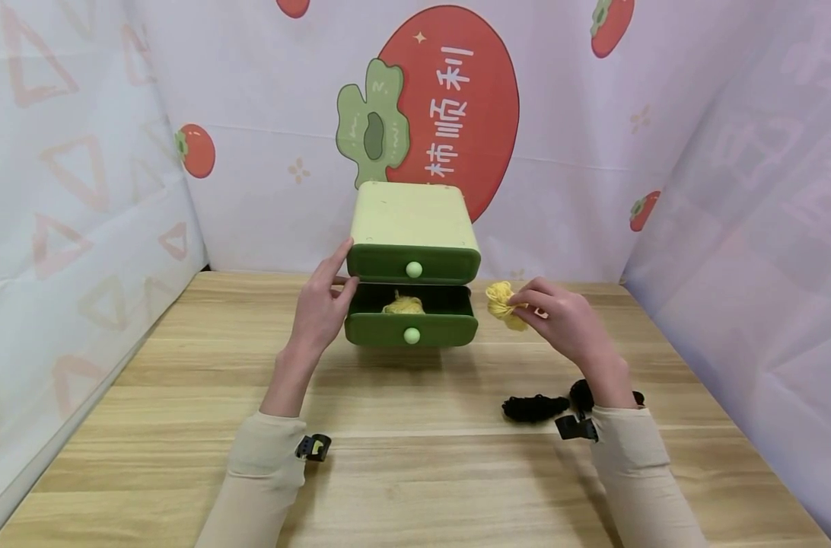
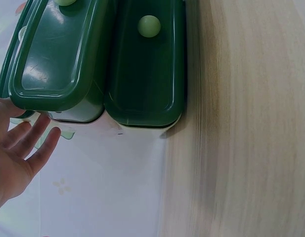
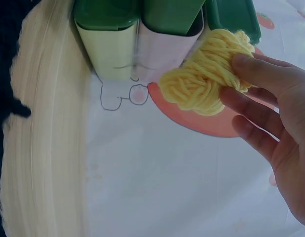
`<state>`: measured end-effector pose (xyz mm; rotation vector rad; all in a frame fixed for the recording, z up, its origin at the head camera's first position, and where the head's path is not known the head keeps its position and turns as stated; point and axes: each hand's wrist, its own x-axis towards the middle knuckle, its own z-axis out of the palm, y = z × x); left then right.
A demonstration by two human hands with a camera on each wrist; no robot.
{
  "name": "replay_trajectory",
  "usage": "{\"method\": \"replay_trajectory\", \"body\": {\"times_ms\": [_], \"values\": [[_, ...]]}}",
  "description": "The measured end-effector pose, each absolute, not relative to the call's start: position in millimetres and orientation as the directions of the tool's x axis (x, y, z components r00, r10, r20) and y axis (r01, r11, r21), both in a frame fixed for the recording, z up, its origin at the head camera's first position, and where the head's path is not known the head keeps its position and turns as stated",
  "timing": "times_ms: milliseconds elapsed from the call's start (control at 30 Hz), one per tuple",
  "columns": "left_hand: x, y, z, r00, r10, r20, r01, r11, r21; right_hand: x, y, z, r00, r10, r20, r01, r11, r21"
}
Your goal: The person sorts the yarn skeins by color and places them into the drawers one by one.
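Note:
A small cabinet (image 1: 415,217) with a cream top and green drawer fronts stands at the back of the table. Its middle drawer (image 1: 443,332) is pulled out, and a yellow yarn bundle (image 1: 404,305) lies inside. My left hand (image 1: 319,310) is at the cabinet's left side, fingers extended, thumb by the pulled-out drawer's corner (image 2: 53,59). To the right of the cabinet, my right hand (image 1: 562,316) pinches another yellow yarn skein (image 3: 206,74) between thumb and fingers, held above the table and apart from the drawer.
A black yarn bundle (image 1: 535,408) lies on the wooden table (image 1: 402,472) at the right, with more black yarn (image 1: 581,396) partly hidden behind my right wrist. A printed cloth backdrop (image 1: 272,91) rises behind the cabinet and along both sides.

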<state>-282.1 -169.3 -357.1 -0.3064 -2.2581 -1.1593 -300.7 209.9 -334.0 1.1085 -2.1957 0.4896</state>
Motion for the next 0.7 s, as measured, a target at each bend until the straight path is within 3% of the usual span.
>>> {"method": "replay_trajectory", "body": {"times_ms": [167,700], "values": [[-282,-169,-357,-0.804,-0.052,0.593,0.451,0.598,0.663,-299,201,-335,-0.399,-0.572,0.717,-0.821,0.571,-0.001],[-282,-169,-356,-0.810,-0.055,0.585,0.452,0.578,0.680,-294,164,-343,-0.324,-0.475,0.818,-0.831,0.556,-0.007]]}}
